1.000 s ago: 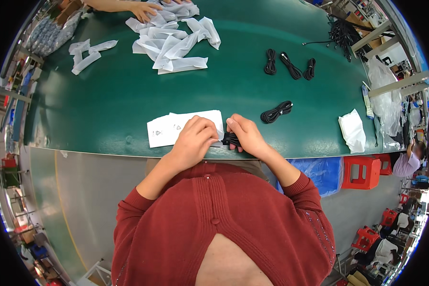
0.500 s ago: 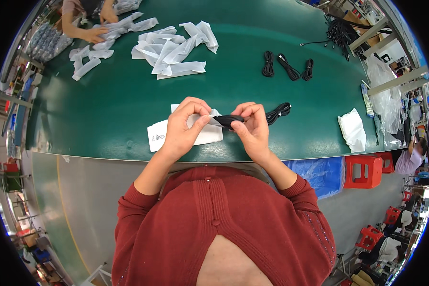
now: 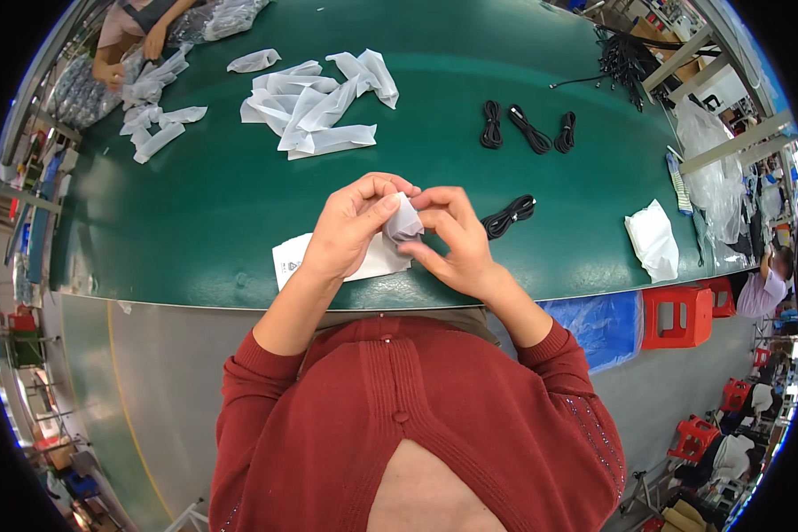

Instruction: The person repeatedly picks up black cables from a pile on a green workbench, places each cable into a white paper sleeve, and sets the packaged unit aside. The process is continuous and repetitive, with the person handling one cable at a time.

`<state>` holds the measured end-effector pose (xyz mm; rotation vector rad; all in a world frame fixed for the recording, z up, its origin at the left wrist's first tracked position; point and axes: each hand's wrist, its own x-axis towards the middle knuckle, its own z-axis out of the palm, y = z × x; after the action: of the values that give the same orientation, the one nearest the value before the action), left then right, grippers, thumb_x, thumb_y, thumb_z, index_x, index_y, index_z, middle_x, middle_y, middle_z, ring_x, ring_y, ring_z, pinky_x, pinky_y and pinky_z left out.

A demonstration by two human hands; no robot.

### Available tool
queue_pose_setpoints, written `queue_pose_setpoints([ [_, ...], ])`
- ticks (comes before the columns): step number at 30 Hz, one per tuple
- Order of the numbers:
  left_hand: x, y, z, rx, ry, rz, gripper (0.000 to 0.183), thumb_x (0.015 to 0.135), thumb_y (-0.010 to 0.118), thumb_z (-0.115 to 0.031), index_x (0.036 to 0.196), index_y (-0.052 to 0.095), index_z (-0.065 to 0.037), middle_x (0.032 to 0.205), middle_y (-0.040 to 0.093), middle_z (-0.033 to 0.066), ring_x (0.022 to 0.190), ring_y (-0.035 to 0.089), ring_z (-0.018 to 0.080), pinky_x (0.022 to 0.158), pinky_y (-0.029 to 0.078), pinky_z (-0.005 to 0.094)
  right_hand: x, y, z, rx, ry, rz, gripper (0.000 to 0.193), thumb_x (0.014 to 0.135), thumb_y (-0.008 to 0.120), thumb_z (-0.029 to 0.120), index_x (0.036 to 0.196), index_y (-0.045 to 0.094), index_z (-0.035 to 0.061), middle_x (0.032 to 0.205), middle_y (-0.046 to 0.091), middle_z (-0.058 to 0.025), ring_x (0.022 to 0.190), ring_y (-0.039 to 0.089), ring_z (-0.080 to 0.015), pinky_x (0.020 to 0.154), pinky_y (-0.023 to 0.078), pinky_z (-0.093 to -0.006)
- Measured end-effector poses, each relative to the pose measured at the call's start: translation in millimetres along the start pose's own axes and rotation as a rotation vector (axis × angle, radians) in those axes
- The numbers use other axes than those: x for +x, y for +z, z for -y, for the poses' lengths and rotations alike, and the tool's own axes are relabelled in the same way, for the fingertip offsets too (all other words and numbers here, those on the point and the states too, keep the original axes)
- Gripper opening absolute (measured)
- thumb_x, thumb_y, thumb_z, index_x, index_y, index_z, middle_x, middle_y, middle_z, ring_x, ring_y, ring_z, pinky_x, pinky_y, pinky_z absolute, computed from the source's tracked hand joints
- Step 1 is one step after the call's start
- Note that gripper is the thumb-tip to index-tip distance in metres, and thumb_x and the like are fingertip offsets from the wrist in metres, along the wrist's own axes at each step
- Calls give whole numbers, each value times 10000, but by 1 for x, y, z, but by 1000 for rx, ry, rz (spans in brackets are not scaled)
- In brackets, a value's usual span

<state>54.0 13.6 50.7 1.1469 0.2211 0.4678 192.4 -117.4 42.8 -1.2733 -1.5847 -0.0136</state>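
A small whitish, see-through bag (image 3: 403,222) with something dark inside sits between my hands, just above the table's near edge. My left hand (image 3: 350,232) pinches it between thumb and fingers at its upper end. With bent fingers and thumb, my right hand (image 3: 459,244) grips the bag's right side. Beneath my hands lies a stack of flat white bags (image 3: 294,257), partly covered by my left hand. Just beyond my right hand rests a coiled black cable (image 3: 509,215).
Three coiled black cables (image 3: 529,130) lie farther back. A pile of filled white bags (image 3: 315,111) is at the far left, near a co-worker's hands (image 3: 153,40). A crumpled white bag (image 3: 652,241) lies right. Red stools (image 3: 676,316) stand beyond the green table's (image 3: 195,222) edge.
The black cable between my hands has gone into the white bag, and my right fingers have moved to the bag's side. Far left, the co-worker's hands have shifted away from a bag.
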Motion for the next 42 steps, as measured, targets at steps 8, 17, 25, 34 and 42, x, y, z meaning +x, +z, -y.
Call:
queue_pose_setpoints([
  [8, 46, -75, -49, 40, 230, -345, 178, 955, 628, -170, 1044, 628, -17, 972, 673, 59, 904, 658, 157, 840, 532, 346, -1, -24, -16, 254, 366, -309, 149, 888, 616, -28, 1035, 635, -16, 1006, 577, -101, 741, 599, -121, 638, 492, -237],
  [17, 64, -124, 4, 1736, 180, -347, 857, 738, 784, -459, 1480, 375, -328, 1576, 157, 181, 1468, 70, 442, 1021, 177, 789, -31, -45, -53, -361, 394, -240, 226, 836, 685, 13, 1053, 619, 16, 999, 574, -108, 728, 581, -187, 640, 492, -283],
  [25, 90, -157, 25, 1741, 269, -373, 574, 830, 716, -338, 1371, 525, -332, 1554, 238, 154, 1471, 98, 412, 1026, 174, 784, 66, 20, -122, -463, 485, 326, 1151, 652, 857, 493, 1543, 200, 180, 1517, 171, -336, 1365, 294, -511, 1070, 324, -593],
  [34, 78, -204, 4, 1642, 266, -334, 735, 890, 661, -289, 1521, 285, -306, 1582, 201, 132, 1483, 131, 368, 1071, 211, 722, 147, 140, -191, -587, 327, 527, 1250, 590, 838, 606, 1555, 155, 201, 1541, 109, -357, 1425, 189, -509, 1064, 236, -700],
  [42, -12, -287, -50, 1595, 89, -718, 958, 795, 754, -432, 1538, 220, -149, 1585, 110, 208, 1476, 7, 438, 1102, 133, 702, 197, 245, -188, -585, 305, 439, 1186, 631, 782, 668, 1525, 228, 120, 1517, 118, -383, 1389, 202, -563, 1076, 190, -695],
])
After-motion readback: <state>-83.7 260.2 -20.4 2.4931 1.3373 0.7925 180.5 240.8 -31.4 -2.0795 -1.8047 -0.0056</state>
